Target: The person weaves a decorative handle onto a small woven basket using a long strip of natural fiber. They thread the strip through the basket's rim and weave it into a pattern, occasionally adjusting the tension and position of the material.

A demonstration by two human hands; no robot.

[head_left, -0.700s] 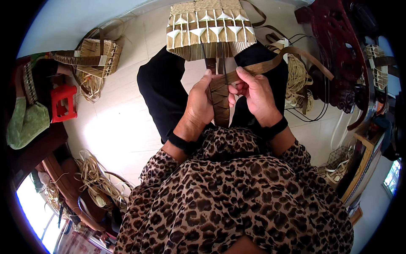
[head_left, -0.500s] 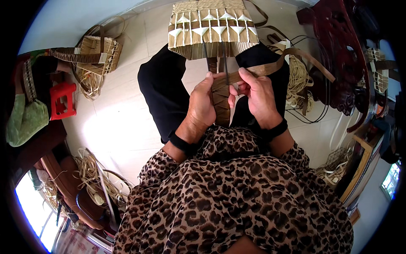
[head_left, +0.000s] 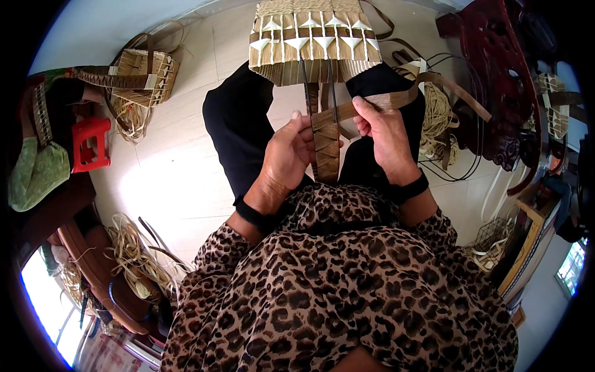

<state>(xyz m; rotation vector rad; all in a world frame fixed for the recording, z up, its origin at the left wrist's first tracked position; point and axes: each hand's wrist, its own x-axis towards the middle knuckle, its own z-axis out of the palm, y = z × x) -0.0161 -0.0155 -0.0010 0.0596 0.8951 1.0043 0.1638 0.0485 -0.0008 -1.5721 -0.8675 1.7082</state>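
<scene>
Left hand (head_left: 287, 152): You are clasping the woven brown handle (head_left: 327, 154), fingers curling behind it.
Right hand (head_left: 389, 135): Apart from your left, you are pinching a flat brown strip (head_left: 373, 105).
Handle: It is lying at your clock's centre, dark rods (head_left: 333, 93) running from it toward 12.
Strip: It is crossing the handle, trailing between 2 and 3 o'clock.
Basket (head_left: 316, 46): It is facing you at 12 o'clock.

I have a woven basket (head_left: 135, 67) at my ten o'clock and a red plastic stool (head_left: 92, 129) just above nine. Pale strips (head_left: 132, 257) lie heaped at eight. Carved dark-red furniture (head_left: 496, 68) stands at two, a wire basket (head_left: 493, 239) between three and four.
</scene>
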